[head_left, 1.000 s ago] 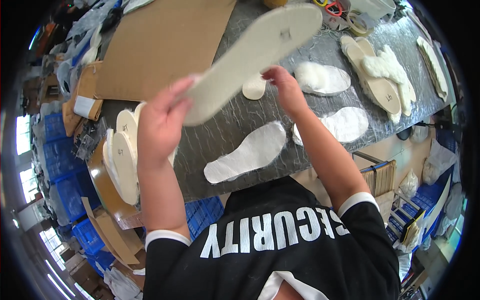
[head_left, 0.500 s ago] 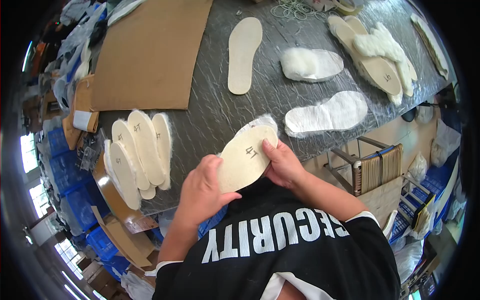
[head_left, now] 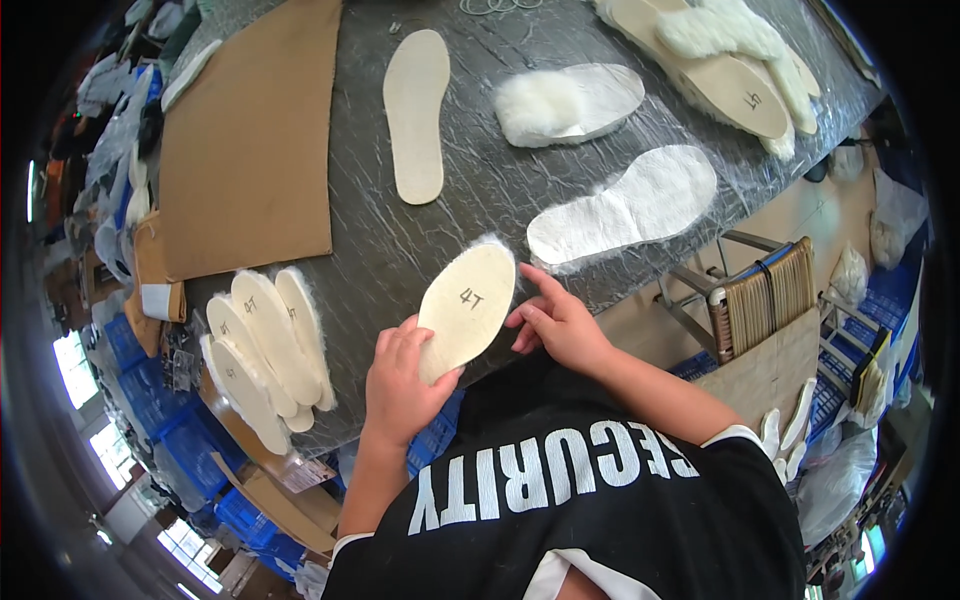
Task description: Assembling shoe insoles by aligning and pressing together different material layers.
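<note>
My left hand (head_left: 405,380) grips the lower end of a cream shoe insole (head_left: 468,308), thumb on the near side, fingers at its left edge. The insole has a dark handwritten mark on its face and white fleece showing round its far rim. Just right of it, my right hand (head_left: 562,325) has its index finger stretched out and the others loosely bent, with nothing in it. Its fingertips are close to the insole's right edge; whether they touch it I cannot tell. Beyond lie a white fleecy insole (head_left: 625,210) and a plain cream insole (head_left: 417,115).
A cluster of marked insoles (head_left: 270,350) lies at the table's left, below a brown cardboard sheet (head_left: 250,150). A half-fleeced insole (head_left: 570,105) and piled fleece insoles (head_left: 715,70) are farther back. A stool (head_left: 765,300) stands by the table's right edge.
My right hand has let go of the insole and drawn slightly aside. The left hand keeps hold, the insole now more upright and its fleece less visible. The view has shifted.
</note>
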Demonstrator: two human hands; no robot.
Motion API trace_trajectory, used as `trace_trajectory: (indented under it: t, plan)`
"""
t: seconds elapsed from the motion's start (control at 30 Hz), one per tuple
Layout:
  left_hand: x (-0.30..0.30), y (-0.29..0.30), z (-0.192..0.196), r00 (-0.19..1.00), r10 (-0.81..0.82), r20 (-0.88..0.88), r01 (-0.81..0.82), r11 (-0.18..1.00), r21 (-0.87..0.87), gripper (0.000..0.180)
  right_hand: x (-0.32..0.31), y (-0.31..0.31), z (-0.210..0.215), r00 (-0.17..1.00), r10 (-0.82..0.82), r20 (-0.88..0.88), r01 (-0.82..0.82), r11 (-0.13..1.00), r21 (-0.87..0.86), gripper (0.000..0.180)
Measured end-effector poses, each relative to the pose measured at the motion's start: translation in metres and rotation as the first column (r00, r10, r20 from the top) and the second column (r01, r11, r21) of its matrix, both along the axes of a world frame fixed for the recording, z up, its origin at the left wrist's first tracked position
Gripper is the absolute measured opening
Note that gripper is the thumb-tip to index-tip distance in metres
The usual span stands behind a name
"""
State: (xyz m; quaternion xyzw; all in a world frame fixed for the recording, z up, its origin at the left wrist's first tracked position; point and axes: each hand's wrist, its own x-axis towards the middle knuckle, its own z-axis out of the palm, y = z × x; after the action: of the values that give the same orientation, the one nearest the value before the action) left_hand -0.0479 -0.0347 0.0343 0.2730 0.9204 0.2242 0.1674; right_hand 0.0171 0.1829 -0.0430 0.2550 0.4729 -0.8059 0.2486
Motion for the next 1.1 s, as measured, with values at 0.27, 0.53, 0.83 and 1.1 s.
trace_trajectory:
  t: [0.27, 0.53, 0.83, 1.1]
  plan:
    - [-0.006, 0.003, -0.004, 0.999, -0.035, -0.015, 0.035, 0.999, -0.032, 0.053, 0.0, -0.003, -0.006, 1.0, -0.012, 0.004, 0.012, 1.0, -0.027, 0.054]
    - [-0.007, 0.004, -0.006, 0.999, -0.043, -0.001, 0.043, 0.998, -0.043, 0.054, 0.001, -0.004, -0.01, 1.0, -0.017, -0.011, 0.017, 0.999, -0.029, 0.052]
    - [-0.004, 0.008, -0.007, 0.999, -0.012, 0.048, 0.015, 0.997, -0.07, 0.055, -0.001, -0.004, -0.009, 1.0, -0.01, -0.019, 0.009, 0.999, -0.039, 0.052]
    - [-0.005, 0.011, -0.011, 0.999, -0.031, 0.038, 0.034, 0.996, -0.087, 0.057, -0.001, -0.001, -0.011, 1.0, -0.008, -0.01, 0.007, 0.998, -0.061, 0.052]
